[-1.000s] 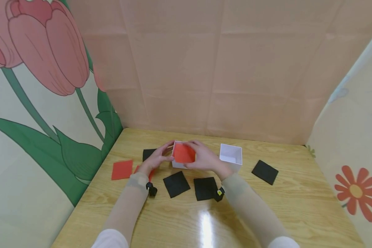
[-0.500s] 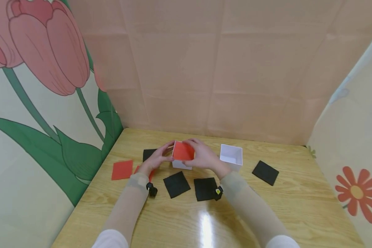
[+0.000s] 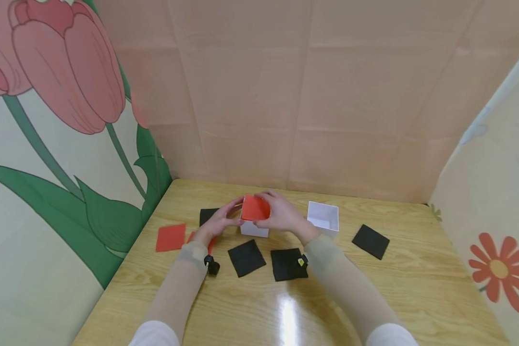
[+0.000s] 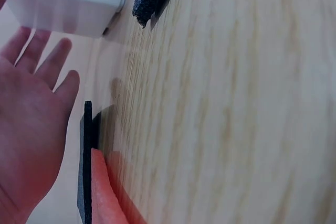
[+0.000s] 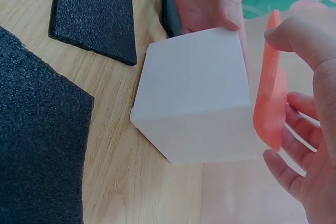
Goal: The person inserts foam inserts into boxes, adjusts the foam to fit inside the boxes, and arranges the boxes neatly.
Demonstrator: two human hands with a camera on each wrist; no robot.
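In the head view a white box (image 3: 254, 229) stands left of the table's middle. My left hand (image 3: 219, 220) is at its left side, the thumb by the front rim. The left wrist view shows the fingers (image 4: 52, 61) of that hand fairly straight, fingertips right at the box wall. Above the box's opening, my right hand (image 3: 284, 215) pinches a red foam square (image 3: 255, 208) between thumb and fingers. In the right wrist view the foam square (image 5: 269, 87) is tilted and bent, close over the rim of the box (image 5: 197, 90).
A second white box (image 3: 323, 216) stands right of the hands. Black foam squares lie in front, including one black square (image 3: 247, 258) and another black square (image 3: 287, 264); one black square (image 3: 370, 241) lies far right. A red square (image 3: 170, 237) lies at left.
The red foam square has risen slightly and shifted back and left over the box, moved by my right hand. My left hand stays at the box's side.
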